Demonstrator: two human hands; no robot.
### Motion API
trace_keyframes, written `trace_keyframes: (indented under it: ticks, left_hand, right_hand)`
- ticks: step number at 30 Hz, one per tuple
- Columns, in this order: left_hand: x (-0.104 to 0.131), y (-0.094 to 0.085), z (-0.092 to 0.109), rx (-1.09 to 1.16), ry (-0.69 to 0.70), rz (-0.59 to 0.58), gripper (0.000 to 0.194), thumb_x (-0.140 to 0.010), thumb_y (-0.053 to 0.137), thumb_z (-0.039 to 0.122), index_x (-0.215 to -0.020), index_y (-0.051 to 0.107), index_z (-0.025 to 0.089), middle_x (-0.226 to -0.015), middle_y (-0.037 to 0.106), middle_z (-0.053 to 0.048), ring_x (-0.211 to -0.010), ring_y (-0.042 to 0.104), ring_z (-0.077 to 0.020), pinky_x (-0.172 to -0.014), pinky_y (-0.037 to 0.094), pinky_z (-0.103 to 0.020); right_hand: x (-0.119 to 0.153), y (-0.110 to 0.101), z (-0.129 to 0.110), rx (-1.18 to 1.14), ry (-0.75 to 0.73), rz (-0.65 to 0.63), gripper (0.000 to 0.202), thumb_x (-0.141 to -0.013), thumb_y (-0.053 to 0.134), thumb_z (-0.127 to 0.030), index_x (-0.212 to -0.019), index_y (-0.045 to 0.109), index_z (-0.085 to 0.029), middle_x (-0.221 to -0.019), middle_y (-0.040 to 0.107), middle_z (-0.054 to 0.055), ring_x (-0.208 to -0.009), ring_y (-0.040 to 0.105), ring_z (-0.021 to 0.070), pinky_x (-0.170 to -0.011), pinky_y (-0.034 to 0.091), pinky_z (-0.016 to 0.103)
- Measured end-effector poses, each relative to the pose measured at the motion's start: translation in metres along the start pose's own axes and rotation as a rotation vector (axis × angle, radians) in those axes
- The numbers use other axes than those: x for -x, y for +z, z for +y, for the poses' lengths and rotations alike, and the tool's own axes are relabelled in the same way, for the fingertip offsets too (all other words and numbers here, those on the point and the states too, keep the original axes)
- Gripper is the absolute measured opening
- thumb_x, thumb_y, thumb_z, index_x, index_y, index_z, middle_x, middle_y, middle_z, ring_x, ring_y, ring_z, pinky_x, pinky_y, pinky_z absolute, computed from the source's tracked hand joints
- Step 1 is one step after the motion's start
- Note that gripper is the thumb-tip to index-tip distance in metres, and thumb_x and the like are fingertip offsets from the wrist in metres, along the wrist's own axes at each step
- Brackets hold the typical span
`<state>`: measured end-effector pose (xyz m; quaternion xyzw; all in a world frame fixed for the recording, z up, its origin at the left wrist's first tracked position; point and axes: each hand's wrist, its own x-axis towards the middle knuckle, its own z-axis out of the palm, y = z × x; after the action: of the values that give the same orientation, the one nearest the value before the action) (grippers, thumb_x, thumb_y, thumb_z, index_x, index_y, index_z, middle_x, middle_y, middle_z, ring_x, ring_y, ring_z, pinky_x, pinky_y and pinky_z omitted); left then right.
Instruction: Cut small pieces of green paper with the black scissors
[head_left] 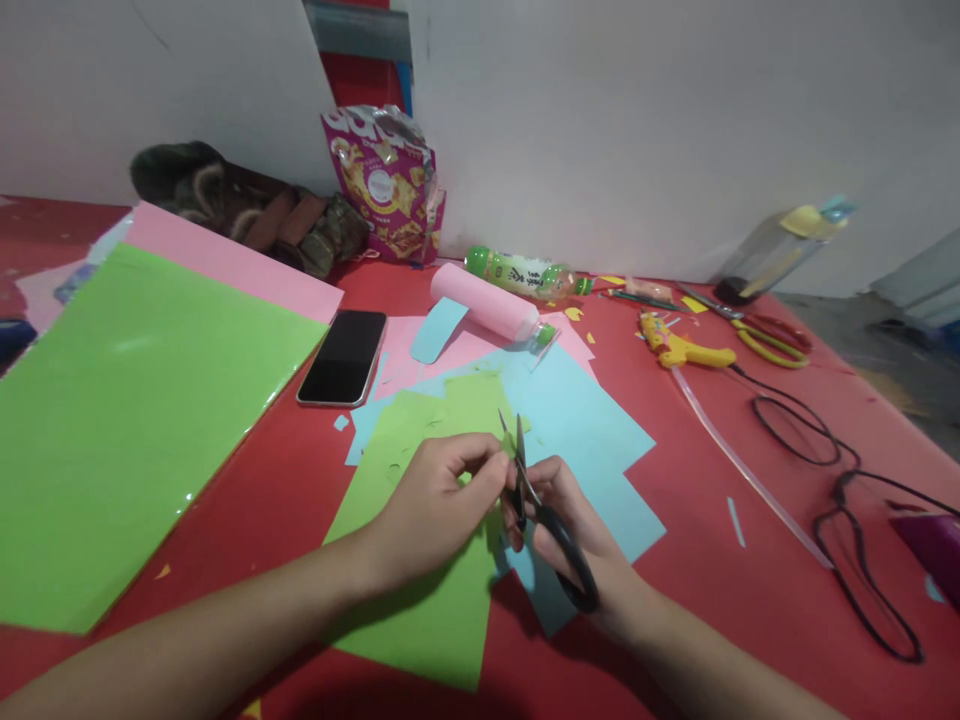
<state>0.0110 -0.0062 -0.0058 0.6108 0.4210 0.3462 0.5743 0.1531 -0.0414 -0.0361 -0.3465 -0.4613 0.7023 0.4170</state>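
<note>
My right hand [577, 520] is closed round the black handles of a pair of scissors [561, 545], whose blades are parted and point away from me. Close against the blades, my left hand [457, 490] pinches a small piece of green paper [510, 443] between thumb and fingers. The piece lies at the blades, mostly hidden by my fingertips. Beneath both hands are a green paper sheet [427, 620] with cut edges and light blue paper [577, 400]. Little green scraps lie on the sheets just beyond my hands.
Left are a phone [343, 358] and a large green sheet pack [142, 420]. Behind lie a pink-wrapped bottle [487, 305], a green-labelled bottle [521, 273] and a snack bag [390, 185]. Right are a yellow glue gun [679, 345] with looping cable, red-and-yellow-handled scissors [772, 340] and a clear bottle [776, 255].
</note>
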Motion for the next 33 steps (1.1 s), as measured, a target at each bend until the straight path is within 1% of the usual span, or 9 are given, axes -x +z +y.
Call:
trace_keyframes:
  ticks: [4,8,12,19,23,26,30,33]
  left_hand:
    - [0.000,-0.001,0.000,-0.011,-0.002,0.002,0.028,-0.078,0.037,0.011,-0.051,0.042,0.015,-0.047,0.053,0.006,-0.044,0.051,-0.0048,-0.045,0.038,-0.015]
    - [0.001,-0.001,0.001,-0.004,-0.013,0.002,0.028,-0.078,0.037,0.012,-0.051,0.042,0.016,-0.047,0.053,0.006,-0.043,0.050,-0.0049,-0.045,0.038,-0.015]
    - [0.001,-0.001,0.001,-0.005,-0.010,0.007,0.027,-0.077,0.037,0.012,-0.052,0.043,0.016,-0.047,0.053,0.006,-0.045,0.050,-0.0050,-0.046,0.038,-0.015]
    - [0.000,-0.004,0.002,-0.077,-0.015,-0.006,0.025,-0.077,0.037,0.013,-0.054,0.045,0.015,-0.049,0.052,0.006,-0.046,0.047,-0.0056,-0.048,0.036,-0.016]
    - [-0.001,-0.006,0.003,-0.158,-0.005,0.003,0.024,-0.076,0.037,0.014,-0.054,0.045,0.015,-0.048,0.047,0.006,-0.046,0.043,-0.0065,-0.048,0.034,-0.017]
    - [-0.001,-0.007,0.004,-0.208,-0.002,0.001,0.025,-0.076,0.037,0.015,-0.053,0.045,0.015,-0.046,0.042,0.006,-0.045,0.039,-0.0063,-0.047,0.032,-0.017]
    - [-0.002,-0.009,0.004,-0.242,0.001,-0.010,0.025,-0.076,0.037,0.016,-0.051,0.044,0.015,-0.045,0.036,0.007,-0.045,0.035,-0.0062,-0.046,0.029,-0.017]
    - [-0.003,-0.011,0.004,-0.250,-0.010,-0.031,0.026,-0.076,0.037,0.018,-0.051,0.044,0.014,-0.045,0.034,0.007,-0.044,0.033,-0.0060,-0.044,0.028,-0.017]
  right_hand:
    - [0.000,0.000,0.000,0.008,-0.001,0.005,0.032,-0.072,0.056,-0.046,-0.085,0.038,-0.022,-0.075,0.040,-0.002,-0.064,0.036,0.0103,-0.059,0.030,0.024]
    - [0.000,0.000,0.000,0.023,0.007,0.005,0.035,-0.071,0.056,-0.049,-0.086,0.039,-0.022,-0.075,0.040,-0.002,-0.064,0.036,0.0103,-0.059,0.030,0.024]
    - [0.000,0.001,0.000,0.028,0.001,0.016,0.034,-0.071,0.056,-0.048,-0.085,0.039,-0.022,-0.074,0.040,-0.003,-0.063,0.036,0.0101,-0.058,0.031,0.024]
    - [0.001,0.002,0.001,0.016,0.006,0.028,0.034,-0.070,0.058,-0.047,-0.085,0.039,-0.023,-0.074,0.041,-0.003,-0.062,0.036,0.0103,-0.056,0.031,0.024]
    - [0.001,0.002,0.001,0.012,0.012,0.039,0.035,-0.068,0.059,-0.047,-0.082,0.039,-0.023,-0.072,0.040,-0.003,-0.061,0.035,0.0105,-0.055,0.030,0.025]
    - [0.001,0.002,0.001,-0.004,0.015,0.032,0.033,-0.070,0.059,-0.044,-0.083,0.039,-0.022,-0.072,0.041,-0.003,-0.061,0.035,0.0099,-0.056,0.030,0.024]
    - [0.001,0.000,0.002,-0.014,0.000,0.024,0.031,-0.071,0.060,-0.041,-0.084,0.040,-0.022,-0.072,0.041,-0.004,-0.061,0.035,0.0093,-0.055,0.029,0.023]
    - [0.001,0.001,0.002,-0.021,-0.003,0.022,0.034,-0.069,0.061,-0.044,-0.083,0.040,-0.022,-0.071,0.042,-0.004,-0.060,0.034,0.0094,-0.054,0.028,0.023]
